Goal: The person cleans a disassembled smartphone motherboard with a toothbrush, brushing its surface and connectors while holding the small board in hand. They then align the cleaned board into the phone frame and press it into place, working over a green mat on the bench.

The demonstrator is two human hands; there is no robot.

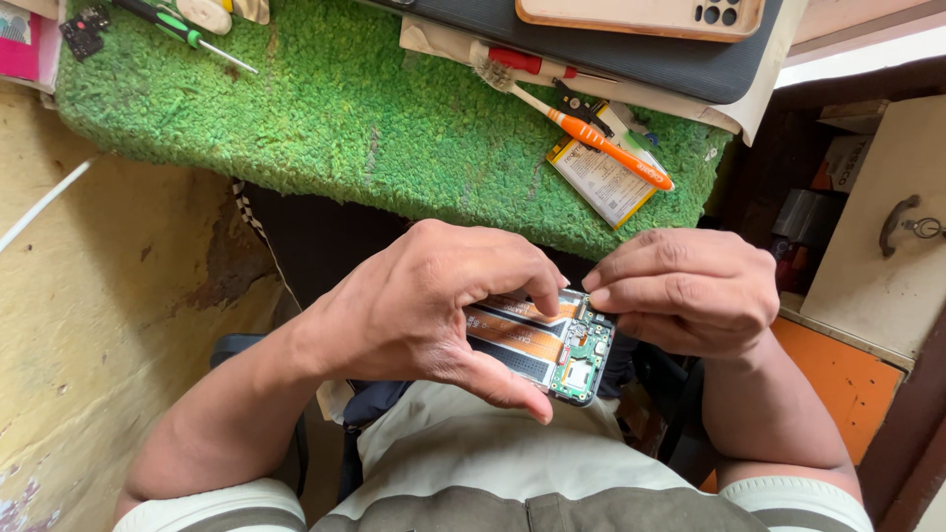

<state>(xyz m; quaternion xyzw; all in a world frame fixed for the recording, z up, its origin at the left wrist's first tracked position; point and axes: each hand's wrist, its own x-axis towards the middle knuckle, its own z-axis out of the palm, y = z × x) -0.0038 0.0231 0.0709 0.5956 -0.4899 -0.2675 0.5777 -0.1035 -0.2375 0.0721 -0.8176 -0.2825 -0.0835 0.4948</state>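
Observation:
An opened phone with its back cover off lies in my left hand, showing orange flex cables and a green circuit board. The left thumb presses its near edge and the fingers curl over its far side. My right hand pinches at the phone's top right corner, fingertips touching the board area. Both hands hover over my lap, in front of a green fuzzy mat on the workbench.
On the mat lie an orange-handled toothbrush, a flat battery, a green-handled screwdriver and a small black part. A dark pad with a tan phone case sits behind. A drawer stands at right, a yellow wall at left.

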